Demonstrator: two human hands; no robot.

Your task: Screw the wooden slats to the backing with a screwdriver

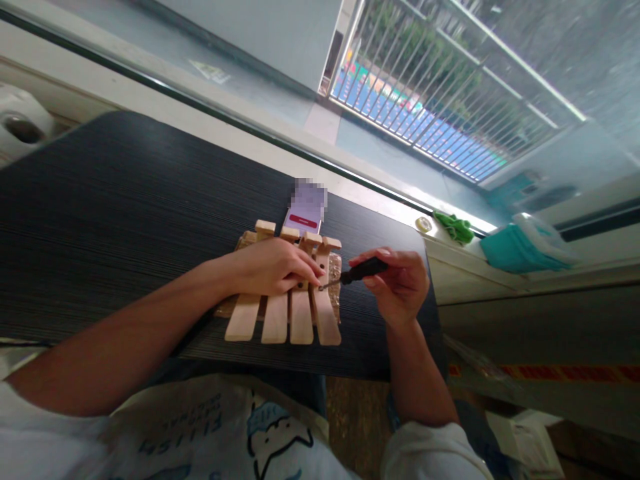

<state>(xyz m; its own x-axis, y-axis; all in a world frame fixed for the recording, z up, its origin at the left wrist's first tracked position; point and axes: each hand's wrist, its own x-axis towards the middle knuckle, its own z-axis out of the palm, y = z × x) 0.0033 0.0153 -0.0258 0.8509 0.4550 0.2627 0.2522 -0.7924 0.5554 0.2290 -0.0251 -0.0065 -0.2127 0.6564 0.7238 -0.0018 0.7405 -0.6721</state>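
Several pale wooden slats (301, 321) lie side by side, each with a small block at its far end. Dark holes or screws show in the slats at the right. Across their middle rests my left hand (275, 267), its fingers bent down onto the wood and reaching the rightmost slat. What lies under the palm is hidden. My right hand (401, 283) grips the black handle of a screwdriver (367, 268) between thumb and fingers. The screwdriver's thin shaft points left, its tip at the rightmost slat beside my left fingertips.
Brown wrapping or board (336, 270) lies under the slats on the dark table (125, 200). Just beyond is a phone (306, 203) with a lit screen. A green cloth (454, 227), a tape roll (424, 224) and a teal bin (515, 250) are on the right. A window runs behind.
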